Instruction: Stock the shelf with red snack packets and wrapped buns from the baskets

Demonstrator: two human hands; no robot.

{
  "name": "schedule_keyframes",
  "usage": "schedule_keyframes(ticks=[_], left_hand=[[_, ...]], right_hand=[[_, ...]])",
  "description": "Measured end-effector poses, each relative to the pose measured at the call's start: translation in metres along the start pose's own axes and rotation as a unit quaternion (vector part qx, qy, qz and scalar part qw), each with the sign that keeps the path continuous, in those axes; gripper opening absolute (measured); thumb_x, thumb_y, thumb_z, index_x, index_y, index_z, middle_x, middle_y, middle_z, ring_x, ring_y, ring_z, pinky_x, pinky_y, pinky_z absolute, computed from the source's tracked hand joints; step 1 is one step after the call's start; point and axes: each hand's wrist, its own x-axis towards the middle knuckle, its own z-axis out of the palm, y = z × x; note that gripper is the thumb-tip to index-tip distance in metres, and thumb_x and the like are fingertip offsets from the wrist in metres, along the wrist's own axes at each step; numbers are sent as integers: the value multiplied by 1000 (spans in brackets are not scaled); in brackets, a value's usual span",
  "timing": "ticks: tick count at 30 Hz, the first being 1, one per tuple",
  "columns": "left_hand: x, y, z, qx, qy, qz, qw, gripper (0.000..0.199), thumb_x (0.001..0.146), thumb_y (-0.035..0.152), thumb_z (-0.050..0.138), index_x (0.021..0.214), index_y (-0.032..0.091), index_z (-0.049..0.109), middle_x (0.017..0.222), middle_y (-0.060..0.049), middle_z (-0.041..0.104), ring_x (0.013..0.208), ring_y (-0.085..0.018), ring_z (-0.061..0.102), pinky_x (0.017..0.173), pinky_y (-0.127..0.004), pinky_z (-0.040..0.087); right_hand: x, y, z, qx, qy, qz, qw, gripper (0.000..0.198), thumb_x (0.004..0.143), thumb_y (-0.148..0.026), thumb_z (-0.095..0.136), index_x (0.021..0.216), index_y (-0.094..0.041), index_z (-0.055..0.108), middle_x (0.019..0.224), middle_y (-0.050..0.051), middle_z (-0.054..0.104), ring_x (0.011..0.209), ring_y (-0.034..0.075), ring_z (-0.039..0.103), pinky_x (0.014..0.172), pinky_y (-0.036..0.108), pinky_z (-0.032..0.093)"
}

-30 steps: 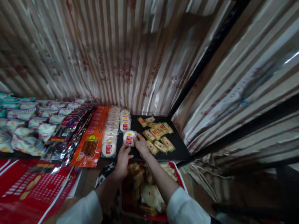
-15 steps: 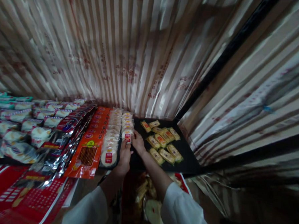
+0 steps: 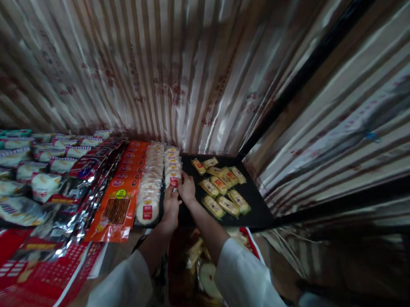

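On the black shelf, a short row of round white crackers in clear packets [image 3: 173, 164] overlaps front to back. At its front end is a cracker packet with a red label [image 3: 173, 181]. My left hand [image 3: 171, 207] grips this packet from its near edge, fingers closed on it. From the right side, my right hand [image 3: 187, 188] holds the same packet, its fingertips partly hidden. A longer row of the same crackers [image 3: 149, 192] lies just left of my left hand. Small yellow wrapped snacks [image 3: 219, 185] lie loosely to the right of my right hand.
Left of the crackers are an orange snack pack [image 3: 118, 208], dark shiny packs [image 3: 76, 183] and many white wrapped items [image 3: 20, 169]. Below the shelf stand a red basket [image 3: 44, 273] and a red box [image 3: 177, 285] holding packets. Striped sheeting [image 3: 182, 70] hangs behind; a black shelf post [image 3: 279, 107] rises at right.
The view has shifted slightly. Both hands stay at the front of the short cracker row, the right hand a little closer in over the packet.
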Motion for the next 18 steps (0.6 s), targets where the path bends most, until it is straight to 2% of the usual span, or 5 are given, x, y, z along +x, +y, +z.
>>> schedule_keyframes(ticks=[2, 5, 10, 14, 18], left_hand=[[0, -3, -1, 0, 5, 9, 1000, 40, 86, 16, 47, 126, 20, 51, 144, -9, 42, 123, -24, 49, 79, -27, 55], [-1, -5, -3, -8, 17, 12, 1000, 38, 85, 14, 47, 122, 19, 55, 137, -10, 49, 119, -23, 52, 76, -26, 56], [-15, -11, -5, 12, 40, 33, 999, 25, 79, 11, 49, 99, 14, 63, 119, -12, 60, 101, -19, 61, 59, -18, 51], [-49, -27, -8, 53, -31, 57, 996, 18, 77, 16, 50, 89, 13, 63, 104, -11, 66, 76, -14, 65, 50, -18, 45], [-88, -57, -15, 139, -124, 89, 978, 16, 77, 18, 49, 78, 16, 64, 84, -6, 69, 71, -15, 64, 63, -24, 49]], right_hand=[[-2, -1, -2, 5, -4, 3, 1000, 41, 83, -24, 52, 123, -15, 57, 106, 14, 60, 97, 24, 58, 90, 35, 45], [-8, 0, -10, 42, 36, -26, 998, 41, 83, -22, 49, 122, -13, 56, 107, 14, 60, 96, 23, 57, 92, 37, 44], [-40, 16, -48, 77, 88, -108, 987, 34, 84, -22, 45, 113, -14, 61, 108, 13, 61, 98, 22, 57, 92, 37, 45], [-86, 38, -88, 112, 73, -123, 983, 28, 87, -27, 43, 104, -18, 63, 102, 10, 66, 91, 19, 61, 80, 31, 50], [-146, 72, -120, 116, 29, -74, 990, 28, 90, -33, 41, 102, -18, 62, 95, 8, 69, 84, 17, 64, 74, 27, 50]])
